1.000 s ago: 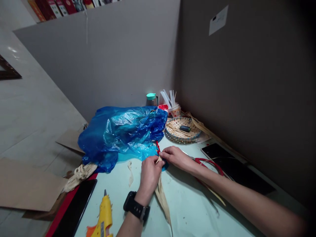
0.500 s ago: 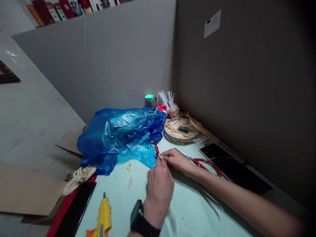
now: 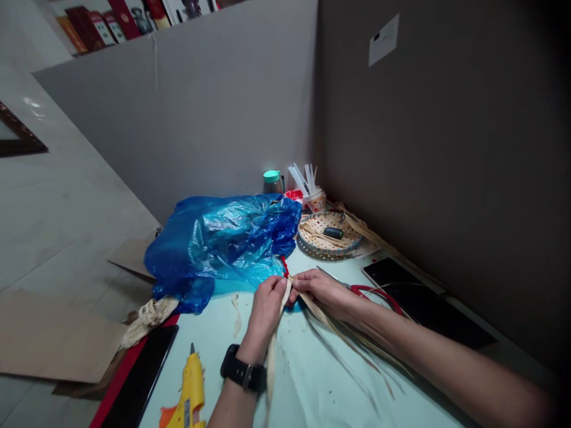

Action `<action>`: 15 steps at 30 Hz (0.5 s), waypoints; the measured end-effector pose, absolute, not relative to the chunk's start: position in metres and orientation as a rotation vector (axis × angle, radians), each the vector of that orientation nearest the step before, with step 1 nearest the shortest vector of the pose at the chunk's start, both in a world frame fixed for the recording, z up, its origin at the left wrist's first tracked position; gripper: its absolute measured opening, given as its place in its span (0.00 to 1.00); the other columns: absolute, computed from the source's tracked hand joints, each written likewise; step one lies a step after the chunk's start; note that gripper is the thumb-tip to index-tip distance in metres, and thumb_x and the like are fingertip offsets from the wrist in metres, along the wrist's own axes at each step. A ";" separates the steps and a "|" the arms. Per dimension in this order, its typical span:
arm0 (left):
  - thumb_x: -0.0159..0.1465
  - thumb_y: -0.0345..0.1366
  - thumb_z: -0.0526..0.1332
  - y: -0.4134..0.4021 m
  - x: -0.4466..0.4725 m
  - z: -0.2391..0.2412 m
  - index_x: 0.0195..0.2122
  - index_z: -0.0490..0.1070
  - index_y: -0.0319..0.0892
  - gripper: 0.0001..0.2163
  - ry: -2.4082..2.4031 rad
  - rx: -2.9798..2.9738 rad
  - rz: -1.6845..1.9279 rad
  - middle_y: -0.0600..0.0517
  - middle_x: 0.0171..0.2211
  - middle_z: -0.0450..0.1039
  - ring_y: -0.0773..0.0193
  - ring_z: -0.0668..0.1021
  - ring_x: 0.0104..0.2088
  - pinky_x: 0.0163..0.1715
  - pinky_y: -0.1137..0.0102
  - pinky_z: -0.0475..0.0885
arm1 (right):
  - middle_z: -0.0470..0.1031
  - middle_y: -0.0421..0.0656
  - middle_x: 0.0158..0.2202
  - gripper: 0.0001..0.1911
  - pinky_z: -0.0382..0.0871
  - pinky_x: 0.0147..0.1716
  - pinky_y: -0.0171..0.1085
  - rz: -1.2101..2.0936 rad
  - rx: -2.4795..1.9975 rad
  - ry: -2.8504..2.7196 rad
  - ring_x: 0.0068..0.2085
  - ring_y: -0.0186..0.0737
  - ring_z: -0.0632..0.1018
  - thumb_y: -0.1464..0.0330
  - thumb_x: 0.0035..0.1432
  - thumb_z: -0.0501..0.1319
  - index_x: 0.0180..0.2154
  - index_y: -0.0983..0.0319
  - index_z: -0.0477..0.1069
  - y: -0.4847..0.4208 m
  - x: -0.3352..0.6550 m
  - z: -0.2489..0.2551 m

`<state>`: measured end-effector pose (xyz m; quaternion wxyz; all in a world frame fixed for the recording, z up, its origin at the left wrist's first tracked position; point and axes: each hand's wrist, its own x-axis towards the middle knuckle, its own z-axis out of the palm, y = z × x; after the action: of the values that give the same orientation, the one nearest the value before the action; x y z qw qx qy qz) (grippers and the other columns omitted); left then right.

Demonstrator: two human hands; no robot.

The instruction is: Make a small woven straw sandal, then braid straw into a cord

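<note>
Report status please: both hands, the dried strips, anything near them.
Left hand and right hand both pinch dried strips at one meeting point. Loose ends trail toward the person. Blue bag just behind hands; scissors beside right wrist.

On desk (image 3: 312, 386): plastic bag (image 3: 223, 244) at back left, basket (image 3: 328, 238) just right of it, jar (image 3: 272, 181) and cup (image 3: 314, 199) behind both. Left hand (image 3: 265, 306), right hand (image 3: 321, 290) close together before bag, on strips (image 3: 272, 356) trailing nearward. Scissors (image 3: 375, 292), tablet (image 3: 419, 297) right of right hand. Glue gun (image 3: 191, 386), phone (image 3: 138, 374) at near left.
</note>
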<state>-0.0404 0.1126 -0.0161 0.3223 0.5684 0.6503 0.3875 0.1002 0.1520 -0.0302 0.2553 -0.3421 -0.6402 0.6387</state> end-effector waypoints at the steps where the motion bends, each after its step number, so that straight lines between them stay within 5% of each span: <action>1: 0.62 0.44 0.49 0.114 -0.038 -0.021 0.26 0.64 0.42 0.13 1.642 1.459 0.993 0.53 0.21 0.67 0.64 0.70 0.21 0.24 0.70 0.64 | 0.73 0.43 0.22 0.21 0.59 0.21 0.31 1.712 -0.900 -1.783 0.20 0.31 0.68 0.59 0.60 0.49 0.27 0.67 0.72 0.152 0.100 -0.030; 6: 0.62 0.47 0.49 0.119 -0.030 -0.033 0.23 0.60 0.43 0.16 1.508 1.359 0.961 0.58 0.14 0.58 0.71 0.55 0.13 0.15 0.73 0.52 | 0.78 0.48 0.27 0.21 0.65 0.37 0.36 1.451 -0.899 -2.063 0.31 0.40 0.76 0.64 0.61 0.49 0.24 0.66 0.72 0.158 0.103 -0.027; 15: 0.59 0.39 0.55 0.119 -0.030 -0.030 0.19 0.65 0.41 0.13 1.641 1.481 1.067 0.54 0.21 0.65 0.64 0.65 0.26 0.28 0.71 0.57 | 0.75 0.45 0.24 0.17 0.56 0.29 0.34 0.918 -1.094 -2.443 0.27 0.37 0.71 0.67 0.63 0.51 0.26 0.63 0.72 0.160 0.115 -0.018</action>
<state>-0.0304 0.1194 -0.0302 0.3369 0.5682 0.6294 0.4093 0.1152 0.1601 -0.0175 0.1554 -0.3819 -0.8528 0.3206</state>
